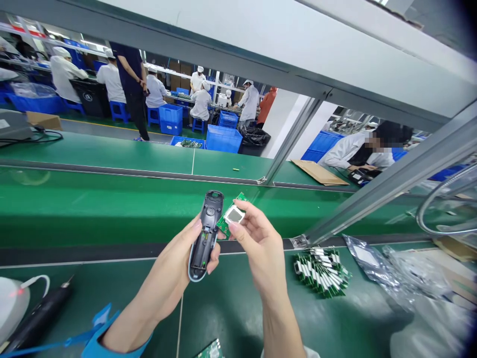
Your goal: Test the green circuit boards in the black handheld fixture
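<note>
My left hand (175, 258) is wrapped round a dark, elongated plastic housing (209, 211), held upright with its inner side facing me. A long slot runs down its lower half. Between thumb and fingers, my right hand (261, 233) pinches a green circuit board (223, 226) that carries a small white-framed display (234, 215). The board is close beside the housing's right edge; whether they touch I cannot tell. On the bench to the right lies a pile of similar circuit boards (322, 272). Another board (210, 349) shows at the bottom edge.
A black electric screwdriver (40, 313) and a white device (13, 303) lie at the left, near a blue wrist strap (93, 328). Plastic bags (391, 273) are at the right. Metal posts (294, 134) rise beyond the green conveyor belt (93, 209). Several co-workers sit farther off.
</note>
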Demonstrator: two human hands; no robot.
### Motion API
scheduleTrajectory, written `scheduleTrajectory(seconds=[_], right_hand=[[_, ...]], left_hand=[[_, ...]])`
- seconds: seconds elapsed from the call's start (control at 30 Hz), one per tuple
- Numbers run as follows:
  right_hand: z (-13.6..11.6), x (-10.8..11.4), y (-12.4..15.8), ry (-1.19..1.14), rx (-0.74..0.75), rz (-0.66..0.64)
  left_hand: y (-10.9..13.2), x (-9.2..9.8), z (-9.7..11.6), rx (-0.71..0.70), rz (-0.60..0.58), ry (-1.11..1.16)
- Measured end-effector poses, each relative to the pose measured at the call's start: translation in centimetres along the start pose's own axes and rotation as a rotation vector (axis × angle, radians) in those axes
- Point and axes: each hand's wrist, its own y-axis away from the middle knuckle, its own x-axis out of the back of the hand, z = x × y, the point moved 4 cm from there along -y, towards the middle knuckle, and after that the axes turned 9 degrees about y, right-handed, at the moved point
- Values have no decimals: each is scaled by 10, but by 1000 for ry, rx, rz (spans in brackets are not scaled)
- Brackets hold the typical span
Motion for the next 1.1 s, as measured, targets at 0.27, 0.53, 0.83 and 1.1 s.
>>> scheduleTrajectory(seconds=[0.27,0.53,0.83,1.1], right_hand=[[-4,-8,3,231,134,-130],[-5,-8,0,395,265,-59],[-7,-3,1,478,228,-56],[-12,1,1,460,236,-108]], left_hand=[[1,-6,-5,8,-55,-37],[4,-8,-3,9,-50,-73],[4,-11,-5,-67,-1,-67],[4,-11,-13,-90,7,-40]])
